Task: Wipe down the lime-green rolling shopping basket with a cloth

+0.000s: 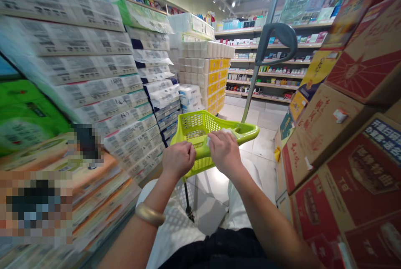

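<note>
A lime-green shopping basket stands in front of me in a shop aisle, with a grey pull handle rising from its far side. My left hand is closed in a fist at the basket's near rim; what it grips is hidden. A gold bangle sits on that wrist. My right hand is over the basket's near edge, fingers pinched on a small white piece of paper or cloth. The basket looks empty through its mesh.
Stacked packs of tissue and paper rolls line the left side. Brown and red cardboard boxes pile up on the right. A stack of yellow and white packs stands ahead, with stocked shelves behind. Pale floor tiles run between.
</note>
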`<state>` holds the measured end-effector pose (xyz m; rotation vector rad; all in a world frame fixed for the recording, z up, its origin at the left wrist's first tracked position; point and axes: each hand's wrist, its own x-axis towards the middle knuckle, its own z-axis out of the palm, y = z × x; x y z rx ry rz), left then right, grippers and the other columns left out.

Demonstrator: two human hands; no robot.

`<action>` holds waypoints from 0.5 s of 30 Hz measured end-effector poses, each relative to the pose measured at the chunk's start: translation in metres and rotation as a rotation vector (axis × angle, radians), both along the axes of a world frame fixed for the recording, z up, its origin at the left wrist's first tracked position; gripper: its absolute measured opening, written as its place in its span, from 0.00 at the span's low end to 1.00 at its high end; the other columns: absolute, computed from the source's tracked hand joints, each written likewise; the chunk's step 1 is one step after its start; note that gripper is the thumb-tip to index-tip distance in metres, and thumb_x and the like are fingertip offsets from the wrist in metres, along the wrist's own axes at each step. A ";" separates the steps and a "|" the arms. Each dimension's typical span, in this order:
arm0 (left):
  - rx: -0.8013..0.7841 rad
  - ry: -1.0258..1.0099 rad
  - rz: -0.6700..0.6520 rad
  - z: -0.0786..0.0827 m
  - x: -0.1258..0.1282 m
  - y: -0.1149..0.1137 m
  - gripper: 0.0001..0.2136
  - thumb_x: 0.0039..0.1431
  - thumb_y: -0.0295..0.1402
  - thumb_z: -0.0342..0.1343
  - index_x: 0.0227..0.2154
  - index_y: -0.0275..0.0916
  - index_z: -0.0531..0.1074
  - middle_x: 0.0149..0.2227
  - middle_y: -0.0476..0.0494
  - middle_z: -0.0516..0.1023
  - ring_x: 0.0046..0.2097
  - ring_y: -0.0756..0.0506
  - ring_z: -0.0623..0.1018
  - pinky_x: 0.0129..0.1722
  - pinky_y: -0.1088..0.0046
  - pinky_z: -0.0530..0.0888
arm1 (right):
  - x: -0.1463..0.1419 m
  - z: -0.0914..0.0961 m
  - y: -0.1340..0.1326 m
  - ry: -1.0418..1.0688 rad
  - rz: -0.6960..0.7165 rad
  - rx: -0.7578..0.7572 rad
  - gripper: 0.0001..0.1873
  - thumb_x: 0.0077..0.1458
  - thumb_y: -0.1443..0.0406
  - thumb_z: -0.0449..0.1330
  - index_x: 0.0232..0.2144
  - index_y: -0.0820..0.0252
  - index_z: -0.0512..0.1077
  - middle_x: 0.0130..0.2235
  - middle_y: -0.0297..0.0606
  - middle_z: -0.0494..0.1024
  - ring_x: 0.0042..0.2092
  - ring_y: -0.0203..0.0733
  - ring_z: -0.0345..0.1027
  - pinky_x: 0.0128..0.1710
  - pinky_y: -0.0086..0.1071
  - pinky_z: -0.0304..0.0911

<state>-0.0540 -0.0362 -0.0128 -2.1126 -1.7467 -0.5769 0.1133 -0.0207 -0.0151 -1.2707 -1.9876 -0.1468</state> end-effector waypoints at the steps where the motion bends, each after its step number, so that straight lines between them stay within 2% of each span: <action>1: 0.004 0.002 -0.003 0.000 0.000 0.001 0.19 0.62 0.37 0.39 0.23 0.39 0.73 0.27 0.42 0.77 0.30 0.46 0.73 0.26 0.69 0.57 | -0.006 0.002 -0.001 -0.060 0.045 -0.010 0.15 0.63 0.66 0.50 0.47 0.56 0.73 0.51 0.40 0.76 0.53 0.44 0.64 0.59 0.41 0.48; 4: 0.007 0.006 -0.015 -0.001 -0.003 0.004 0.20 0.62 0.36 0.39 0.23 0.39 0.72 0.27 0.43 0.77 0.30 0.46 0.73 0.27 0.69 0.57 | -0.019 0.010 0.001 -0.188 0.154 -0.040 0.14 0.63 0.66 0.50 0.45 0.55 0.73 0.49 0.39 0.76 0.53 0.43 0.65 0.59 0.40 0.50; 7: -0.002 0.003 -0.019 -0.001 -0.008 0.006 0.19 0.62 0.36 0.39 0.23 0.39 0.72 0.27 0.43 0.77 0.31 0.46 0.73 0.27 0.70 0.57 | -0.011 0.016 0.014 -0.204 0.154 -0.086 0.15 0.63 0.65 0.49 0.44 0.54 0.74 0.46 0.38 0.78 0.49 0.43 0.68 0.54 0.38 0.55; 12: -0.019 -0.023 -0.010 0.002 -0.017 0.007 0.19 0.61 0.37 0.39 0.22 0.40 0.71 0.28 0.43 0.77 0.31 0.46 0.73 0.27 0.70 0.58 | 0.036 0.012 0.041 -0.172 -0.042 -0.157 0.17 0.65 0.63 0.47 0.48 0.56 0.74 0.46 0.40 0.78 0.47 0.46 0.70 0.48 0.39 0.58; 15: -0.023 -0.026 -0.008 0.002 -0.022 0.010 0.19 0.61 0.37 0.39 0.22 0.40 0.71 0.27 0.42 0.77 0.31 0.45 0.73 0.27 0.70 0.57 | 0.066 0.004 0.048 -0.186 -0.095 -0.150 0.17 0.66 0.64 0.46 0.47 0.56 0.73 0.46 0.41 0.78 0.46 0.45 0.70 0.48 0.38 0.57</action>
